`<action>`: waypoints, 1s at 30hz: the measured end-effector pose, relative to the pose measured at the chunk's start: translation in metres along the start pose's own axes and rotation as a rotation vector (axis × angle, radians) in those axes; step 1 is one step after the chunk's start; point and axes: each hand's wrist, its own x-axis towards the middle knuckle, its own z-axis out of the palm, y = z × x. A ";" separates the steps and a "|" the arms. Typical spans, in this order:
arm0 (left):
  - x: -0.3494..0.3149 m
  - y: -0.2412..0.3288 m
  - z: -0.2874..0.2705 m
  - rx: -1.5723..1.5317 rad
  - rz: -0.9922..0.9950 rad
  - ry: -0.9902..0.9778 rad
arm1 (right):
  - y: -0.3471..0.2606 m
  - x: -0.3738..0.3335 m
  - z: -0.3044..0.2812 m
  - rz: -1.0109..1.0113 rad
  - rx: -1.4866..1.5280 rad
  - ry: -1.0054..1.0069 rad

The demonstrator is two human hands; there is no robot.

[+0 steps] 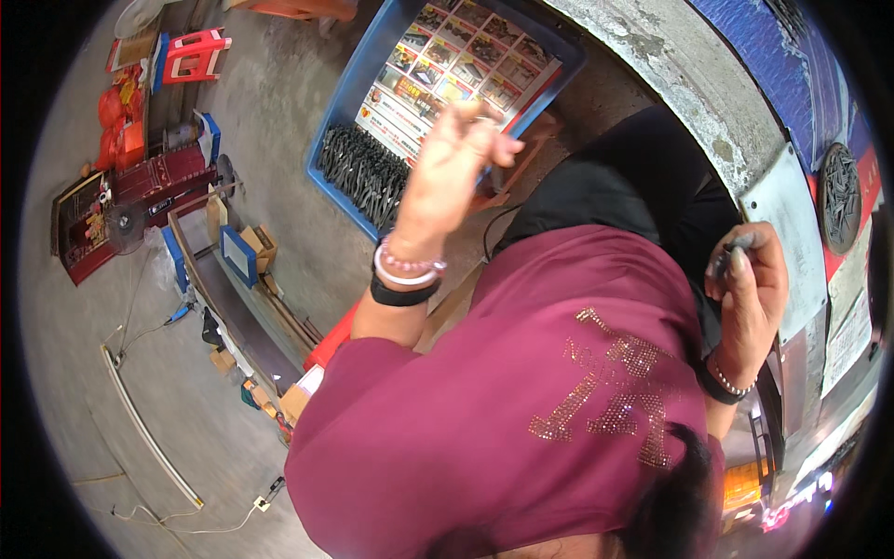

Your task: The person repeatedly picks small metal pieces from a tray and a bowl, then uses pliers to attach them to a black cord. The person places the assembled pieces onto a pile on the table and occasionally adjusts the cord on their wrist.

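Note:
My left hand (449, 163) is raised over a blue plastic crate (328, 130), its fingers apart and slightly blurred. Nothing shows in it. Inside the crate, many thin black parts (363, 177) lie in a dense row at the near left. A printed sheet with rows of small pictures (456, 70) covers much of the rest. On the right, beside the edge of the worktable (792, 233), my right hand (752, 289) is closed, with thumb and fingers pinching a small dark grey piece (741, 242). Its exact kind is too small to tell.
A round dish of small dark parts (839, 197) sits on the worktable at the far right. A red stool (194, 56) stands at the upper left. Cardboard boxes (261, 247) and a dark red cabinet (158, 191) stand left. Cords lie across the floor (121, 410).

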 end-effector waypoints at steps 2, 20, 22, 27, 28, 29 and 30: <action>0.003 -0.008 -0.036 0.028 -0.125 0.119 | 0.001 0.005 0.007 0.053 -0.061 -0.055; 0.049 -0.097 -0.105 1.251 0.040 0.263 | 0.009 0.008 0.025 0.055 -0.414 -0.235; 0.049 -0.092 -0.103 1.166 0.001 0.309 | 0.009 0.009 0.025 -0.047 -0.524 -0.274; 0.038 -0.052 -0.079 0.692 0.319 0.568 | 0.008 0.011 0.021 -0.144 -0.524 -0.326; 0.034 -0.036 -0.071 0.773 0.294 0.592 | 0.008 0.012 0.020 -0.148 -0.537 -0.331; 0.031 -0.023 -0.057 0.590 0.330 0.565 | 0.007 0.012 0.019 -0.151 -0.549 -0.341; 0.028 -0.010 -0.041 0.386 0.307 0.553 | 0.006 0.014 0.019 -0.203 -0.536 -0.351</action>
